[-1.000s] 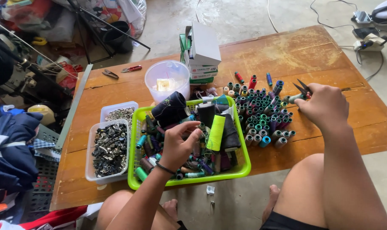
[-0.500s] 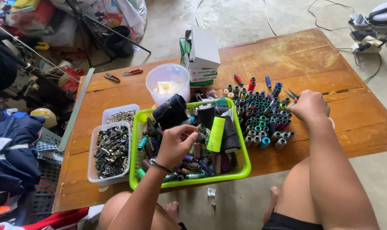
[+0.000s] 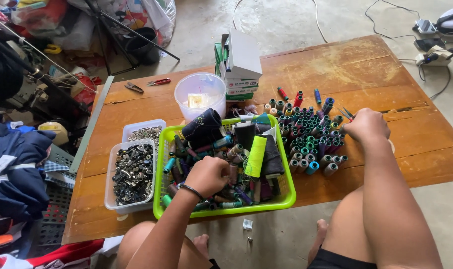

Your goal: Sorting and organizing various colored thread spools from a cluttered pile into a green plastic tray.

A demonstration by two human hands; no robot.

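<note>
I take the green basket (image 3: 221, 211) as my landmark; it sits on the wooden counter (image 3: 425, 149) right at the near edge, within easy reach of both my arms; loose thread spools (image 3: 216, 144) are heaped inside it every which way, with a yellow-green spool (image 3: 256, 155) lying on top near the middle; just right of the basket, upright spools (image 3: 311, 134) stand packed in a tight cluster, which looks like sorted stock kept apart from the jumble; left of the basket, two clear tubs of metal bits (image 3: 132, 172) sit side by side; behind it, a round clear tub (image 3: 200, 94) and a stack of small boxes (image 3: 241, 65); further back left, pliers (image 3: 159, 81).

My left hand (image 3: 206, 174) is down inside the basket, wrist bent, knuckles up, grip curled closed over the heap; I can't tell which spool it pinches. My right hand (image 3: 368, 124) rests at the far right edge of the standing cluster, forearm reaching forward, grip pressed together; what it holds is hidden.
</note>
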